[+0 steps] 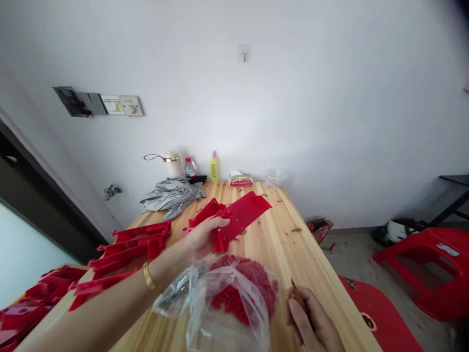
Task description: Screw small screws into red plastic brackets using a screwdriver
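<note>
Head view: closest, the right hand (315,320) is wrapped around a small tool (298,296) with a thin tip. Just beside it lie a clear bag (229,338) and a heap of red bits (264,286). Farther on, the left hand (209,235) grips a flat red part (242,217) over the wooden table (306,256). Farthest, a tissue box (241,181) sits by the wall. The step looks like holding the part with the tool ready; bringing them together calls for a firm grip and a careful tip.
</note>
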`<state>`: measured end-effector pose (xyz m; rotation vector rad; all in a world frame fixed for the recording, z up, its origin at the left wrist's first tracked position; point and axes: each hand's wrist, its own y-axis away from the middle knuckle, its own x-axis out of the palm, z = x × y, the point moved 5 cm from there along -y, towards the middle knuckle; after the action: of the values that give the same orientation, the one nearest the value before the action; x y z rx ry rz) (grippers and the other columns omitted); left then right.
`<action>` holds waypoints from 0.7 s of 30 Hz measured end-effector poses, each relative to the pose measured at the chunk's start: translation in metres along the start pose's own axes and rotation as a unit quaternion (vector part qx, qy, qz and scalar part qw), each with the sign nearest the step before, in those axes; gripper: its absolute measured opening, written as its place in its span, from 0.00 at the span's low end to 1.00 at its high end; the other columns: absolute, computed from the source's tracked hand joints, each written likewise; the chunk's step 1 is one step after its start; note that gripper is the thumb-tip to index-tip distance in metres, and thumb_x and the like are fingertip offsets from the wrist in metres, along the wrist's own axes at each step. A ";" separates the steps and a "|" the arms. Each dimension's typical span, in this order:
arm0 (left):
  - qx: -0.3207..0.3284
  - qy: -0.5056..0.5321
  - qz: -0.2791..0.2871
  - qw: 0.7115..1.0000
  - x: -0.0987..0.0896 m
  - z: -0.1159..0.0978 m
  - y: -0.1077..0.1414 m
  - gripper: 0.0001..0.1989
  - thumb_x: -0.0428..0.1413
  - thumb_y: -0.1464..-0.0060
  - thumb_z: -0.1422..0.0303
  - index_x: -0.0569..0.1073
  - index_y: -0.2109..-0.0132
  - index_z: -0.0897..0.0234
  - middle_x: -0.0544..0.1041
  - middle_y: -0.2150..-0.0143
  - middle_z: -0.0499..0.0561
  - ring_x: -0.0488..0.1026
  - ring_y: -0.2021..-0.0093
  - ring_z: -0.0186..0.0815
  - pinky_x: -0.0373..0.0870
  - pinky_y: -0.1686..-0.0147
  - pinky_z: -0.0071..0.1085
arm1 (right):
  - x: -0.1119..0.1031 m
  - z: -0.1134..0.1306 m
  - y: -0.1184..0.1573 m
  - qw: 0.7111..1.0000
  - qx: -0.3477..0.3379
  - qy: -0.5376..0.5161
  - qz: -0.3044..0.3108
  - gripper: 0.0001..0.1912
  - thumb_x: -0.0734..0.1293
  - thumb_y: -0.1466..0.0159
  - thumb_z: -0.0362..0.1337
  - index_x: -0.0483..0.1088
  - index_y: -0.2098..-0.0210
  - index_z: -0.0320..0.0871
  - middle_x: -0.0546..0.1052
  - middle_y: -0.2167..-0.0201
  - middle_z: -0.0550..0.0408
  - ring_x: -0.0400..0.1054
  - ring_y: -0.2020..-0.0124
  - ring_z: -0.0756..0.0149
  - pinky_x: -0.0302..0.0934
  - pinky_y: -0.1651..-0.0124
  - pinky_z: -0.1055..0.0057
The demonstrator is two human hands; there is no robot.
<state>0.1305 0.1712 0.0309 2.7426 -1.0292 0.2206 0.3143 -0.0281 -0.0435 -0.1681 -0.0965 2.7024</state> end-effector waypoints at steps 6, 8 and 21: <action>0.036 0.219 -0.118 0.968 0.000 0.044 0.103 0.19 0.68 0.52 0.60 0.80 0.54 0.65 0.83 0.54 0.59 0.80 0.53 0.47 0.75 0.49 0.40 | 0.055 0.047 0.010 0.983 -0.095 0.105 0.114 0.14 0.62 0.29 0.47 0.73 0.58 0.45 0.76 0.74 0.58 0.70 0.74 0.66 0.64 0.69 0.74; 0.055 0.210 -0.118 0.969 0.003 0.057 0.120 0.20 0.69 0.53 0.60 0.81 0.54 0.64 0.83 0.55 0.57 0.80 0.53 0.47 0.75 0.49 0.40 | 0.072 0.057 0.012 0.971 -0.138 0.139 0.137 0.12 0.62 0.29 0.44 0.73 0.55 0.45 0.79 0.71 0.56 0.73 0.71 0.65 0.67 0.66 0.73; 0.166 -0.135 -0.174 0.961 0.001 0.086 0.162 0.20 0.64 0.44 0.65 0.77 0.44 0.55 0.81 0.51 0.52 0.78 0.51 0.41 0.74 0.49 0.34 | 0.103 0.057 0.036 0.901 -0.256 0.315 0.153 0.08 0.60 0.29 0.32 0.69 0.54 0.43 0.82 0.66 0.52 0.78 0.68 0.61 0.65 0.70 0.69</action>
<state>0.0300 0.0305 -0.0296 3.2715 -0.5833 -0.0448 0.1990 -0.0197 -0.0009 -1.2910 -0.6264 2.7043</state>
